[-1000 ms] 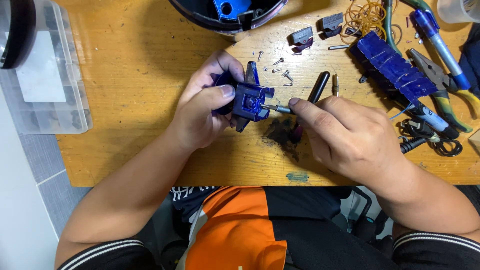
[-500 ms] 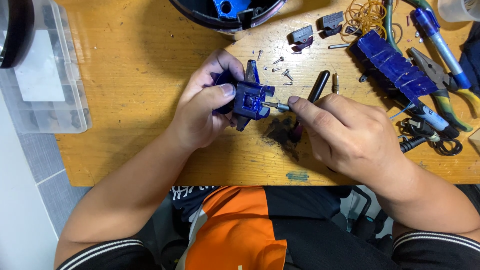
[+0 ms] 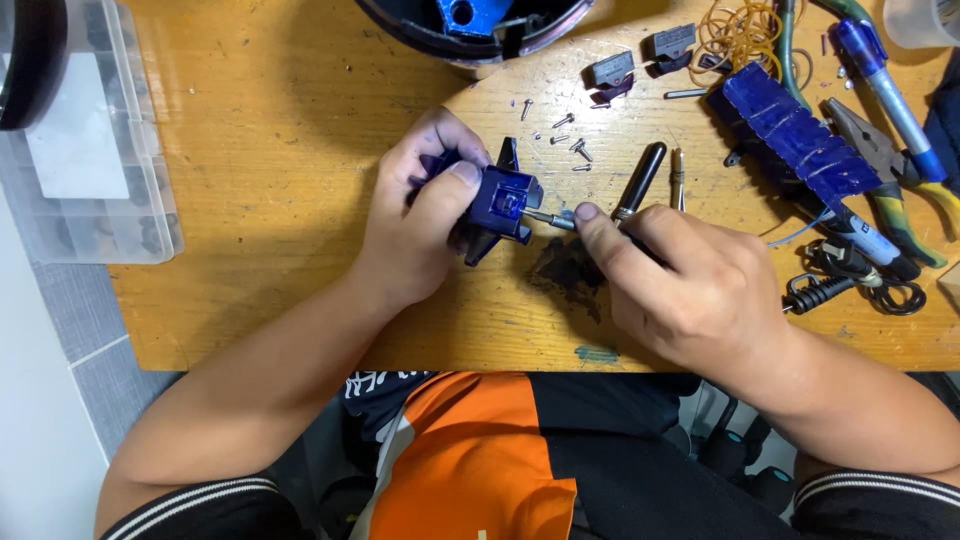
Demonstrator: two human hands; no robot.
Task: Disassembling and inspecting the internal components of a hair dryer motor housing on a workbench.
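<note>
The clear plastic organizer box sits well left of the small blue plastic part — its compartments hold dark bits too blurred to count. The left hand pinches that part above the wooden table; the right hand pinches a screwdriver, tip in the part. Beyond the part lie about five loose screws and two grey blocks.

Landmark: blue part, held mid-bench.
- Left of blue part: bare wood, open passage up to clear compartment box at bench edge.
- Beyond it: loose screws, black pen, round dark housing block.
- Right of it: blue ridged piece, pliers, black cables crowd surface; little room.
- Near side: forearms close in, narrow bare strip between.
</note>
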